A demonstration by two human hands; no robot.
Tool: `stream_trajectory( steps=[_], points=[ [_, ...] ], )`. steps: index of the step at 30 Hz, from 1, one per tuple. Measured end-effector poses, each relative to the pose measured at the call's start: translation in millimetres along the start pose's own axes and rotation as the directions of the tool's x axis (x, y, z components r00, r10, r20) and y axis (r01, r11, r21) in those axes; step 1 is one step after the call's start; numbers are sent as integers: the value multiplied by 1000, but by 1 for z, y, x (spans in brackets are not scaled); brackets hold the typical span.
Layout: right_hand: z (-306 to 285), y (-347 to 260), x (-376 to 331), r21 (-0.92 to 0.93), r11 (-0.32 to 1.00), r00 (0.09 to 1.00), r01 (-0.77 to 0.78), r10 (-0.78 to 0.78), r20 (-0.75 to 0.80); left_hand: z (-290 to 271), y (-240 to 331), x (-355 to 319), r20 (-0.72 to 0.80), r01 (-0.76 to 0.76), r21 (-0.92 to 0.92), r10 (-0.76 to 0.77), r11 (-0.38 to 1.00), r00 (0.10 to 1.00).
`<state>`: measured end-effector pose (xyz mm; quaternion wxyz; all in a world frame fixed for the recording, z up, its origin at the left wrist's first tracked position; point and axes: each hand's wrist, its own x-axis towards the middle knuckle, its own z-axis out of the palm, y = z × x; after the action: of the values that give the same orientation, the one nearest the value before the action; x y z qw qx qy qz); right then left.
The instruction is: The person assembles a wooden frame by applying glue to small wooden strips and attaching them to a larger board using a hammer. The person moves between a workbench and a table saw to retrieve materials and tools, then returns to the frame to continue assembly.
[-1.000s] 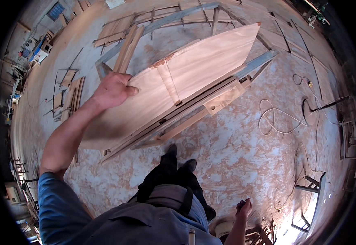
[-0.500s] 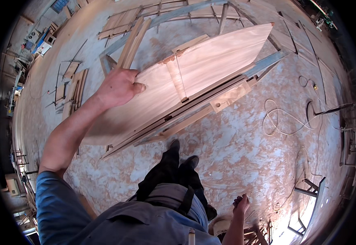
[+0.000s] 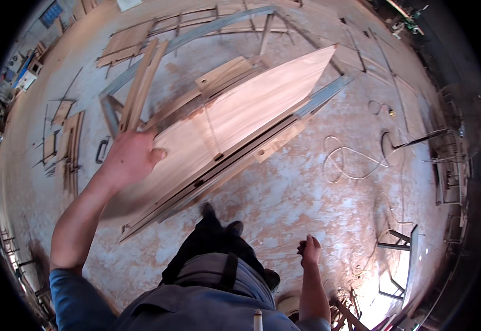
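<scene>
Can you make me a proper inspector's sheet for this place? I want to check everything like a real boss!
Surface: mottled grey-and-brown hard floor, patchy all over.
Work piece: large pale wooden panel with one pointed end, gripped at its upper edge, beside a blue-grey frame of straight beams.
Clutter: black C-shaped clamp and long brown wooden boards on the floor, to the left.
Hands: bare left hand grips the panel; bare right hand is partly curled, away from it, nothing seen in it.
Cables: thin whitish looped cable on the floor, to the right.
Surroundings: dark angular frame at lower right, near bright light.
</scene>
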<state>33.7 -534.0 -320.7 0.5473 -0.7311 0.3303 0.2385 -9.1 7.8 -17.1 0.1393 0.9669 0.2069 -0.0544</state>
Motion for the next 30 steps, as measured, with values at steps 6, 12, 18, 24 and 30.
stream_trajectory(
  steps=[6, 12, 18, 24, 30],
  points=[
    [75, -132, 28, -56, 951, 938, 305, -289, 193, -2, 2, -1, 16, 10, -27, -9, 1000, 1000],
    [167, -267, 103, 19, 801, 735, 598, -558, 385, -10, 7, 0, -4, 105, -67, -106, 992, 994],
    [224, -347, 253, -69, 666, 655, 743, -702, 279, -3, 23, 3, 7, 201, -82, -201, 976, 980],
    [242, -384, 292, -90, 671, 573, 736, -548, 609, -1, 22, -6, -66, 161, -50, -164, 986, 984],
    [250, -394, 290, -358, 487, 588, 797, -490, 644, -3, 24, -6, -41, 192, -45, -194, 980, 980]
  ],
)
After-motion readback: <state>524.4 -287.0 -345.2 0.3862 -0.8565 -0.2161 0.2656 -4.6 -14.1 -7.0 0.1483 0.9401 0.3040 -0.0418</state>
